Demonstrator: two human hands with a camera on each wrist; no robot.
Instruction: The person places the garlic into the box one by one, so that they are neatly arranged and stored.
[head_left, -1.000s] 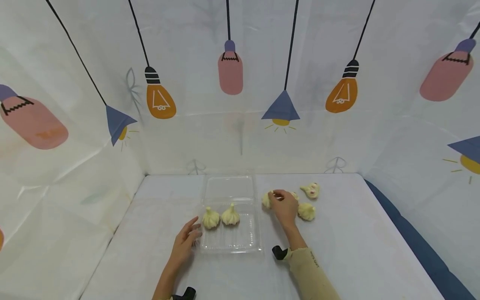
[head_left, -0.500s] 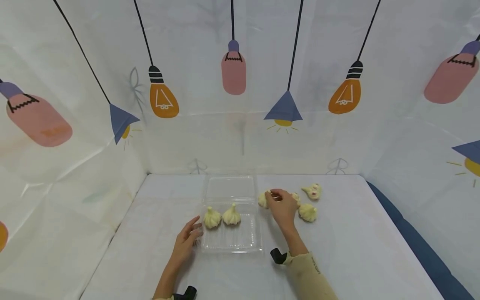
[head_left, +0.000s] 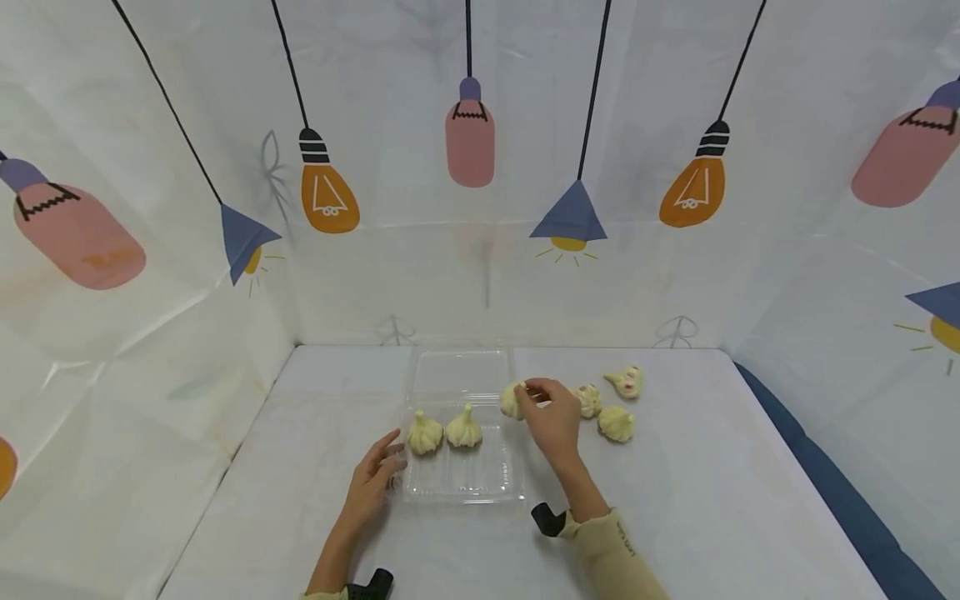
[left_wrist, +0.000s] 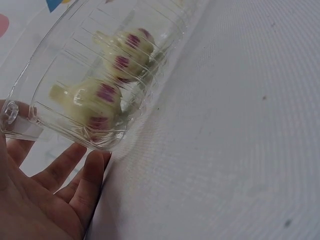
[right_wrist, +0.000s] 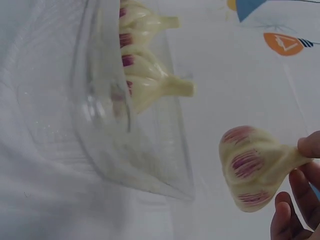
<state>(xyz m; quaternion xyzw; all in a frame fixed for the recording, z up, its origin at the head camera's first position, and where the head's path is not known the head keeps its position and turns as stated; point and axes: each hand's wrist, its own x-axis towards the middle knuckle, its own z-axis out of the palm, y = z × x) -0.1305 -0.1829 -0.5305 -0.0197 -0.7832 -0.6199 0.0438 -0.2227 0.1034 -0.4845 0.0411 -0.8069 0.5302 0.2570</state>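
My right hand (head_left: 555, 421) pinches a garlic bulb (right_wrist: 250, 167) by its stem, between thumb and fingers. The bulb is pale with purple streaks and hangs at the right side of a clear plastic box (head_left: 498, 479). Inside the box two more garlic bulbs (head_left: 425, 433) sit side by side, stems up. My left hand (head_left: 371, 479) is at the box's left side, fingers relaxed; in the left wrist view its fingertips (left_wrist: 95, 162) lie right at the clear corner. The box's lid (head_left: 461, 371) is folded back toward the wall.
To the right of the box lie three loose garlic bulbs (head_left: 617, 424) on the white table (head_left: 675, 508). A white sheet printed with lamps (head_left: 480, 267) rises behind the table's back edge. Dark blue fabric (head_left: 825, 483) runs along the right edge.
My right hand has moved left with the garlic bulb, away from the loose ones and over to the box's right edge. The left hand stays at the box.
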